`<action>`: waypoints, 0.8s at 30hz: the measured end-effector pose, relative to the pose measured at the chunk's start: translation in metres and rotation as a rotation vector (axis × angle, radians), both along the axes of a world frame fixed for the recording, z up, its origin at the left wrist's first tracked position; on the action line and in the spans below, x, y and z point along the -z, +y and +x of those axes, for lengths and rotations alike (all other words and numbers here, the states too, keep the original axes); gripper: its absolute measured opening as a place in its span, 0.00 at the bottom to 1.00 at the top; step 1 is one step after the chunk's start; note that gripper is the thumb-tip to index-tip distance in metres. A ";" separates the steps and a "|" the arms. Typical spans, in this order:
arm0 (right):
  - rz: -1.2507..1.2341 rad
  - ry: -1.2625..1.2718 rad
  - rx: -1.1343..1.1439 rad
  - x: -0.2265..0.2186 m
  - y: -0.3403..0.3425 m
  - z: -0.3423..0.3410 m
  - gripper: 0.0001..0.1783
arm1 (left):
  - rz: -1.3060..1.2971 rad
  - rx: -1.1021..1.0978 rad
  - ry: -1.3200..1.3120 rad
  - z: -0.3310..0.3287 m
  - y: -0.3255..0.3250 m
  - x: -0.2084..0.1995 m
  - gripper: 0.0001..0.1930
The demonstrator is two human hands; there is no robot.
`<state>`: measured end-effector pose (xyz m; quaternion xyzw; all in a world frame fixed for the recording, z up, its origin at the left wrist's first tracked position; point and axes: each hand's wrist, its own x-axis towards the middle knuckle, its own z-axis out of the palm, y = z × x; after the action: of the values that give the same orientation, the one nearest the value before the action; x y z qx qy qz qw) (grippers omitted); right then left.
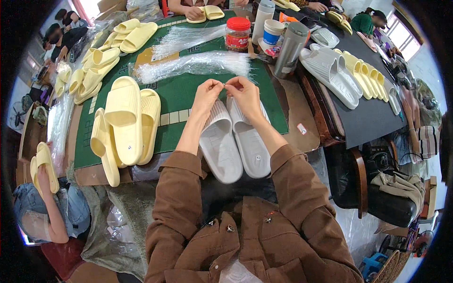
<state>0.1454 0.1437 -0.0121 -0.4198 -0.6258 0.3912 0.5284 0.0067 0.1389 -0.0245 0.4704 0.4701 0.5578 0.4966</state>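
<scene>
Slippers: a pair of pale grey slippers (234,141) lies side by side, ribbed straps up, at the near edge of the green mat (179,96), just in front of the person.
Tie: a thin clear plastic tie (223,85) is stretched between both hands, above the far ends of the slippers.
Left hand: the left hand (207,95) has thumb and forefinger pinched shut on the tie's left end.
Right hand: the right hand (244,94) pinches the other end, fingers closed.
Bundles: two bundles of clear ties (196,63) lie farther on the mat.
Jar: a red-lidded jar (237,34) holds something dark red; what it is cannot be told.
Left: yellow slippers (125,125) are stacked on the mat.
Right: grey and yellow slippers (347,70) sit in a row on a dark table (373,118).
</scene>
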 end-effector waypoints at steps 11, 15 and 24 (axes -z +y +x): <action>-0.190 0.058 -0.228 0.006 0.009 0.007 0.06 | -0.108 0.253 -0.188 -0.020 0.006 0.004 0.03; -0.219 0.103 -0.284 0.004 0.013 0.013 0.06 | -0.103 0.220 -0.152 -0.011 0.003 -0.001 0.03; -0.056 0.058 -0.048 0.015 0.018 0.001 0.08 | 0.240 -0.112 0.640 -0.002 -0.008 -0.013 0.08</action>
<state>0.1462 0.1612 -0.0271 -0.4075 -0.6089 0.4331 0.5249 0.0043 0.1313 -0.0113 0.6502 0.5581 0.4595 0.2337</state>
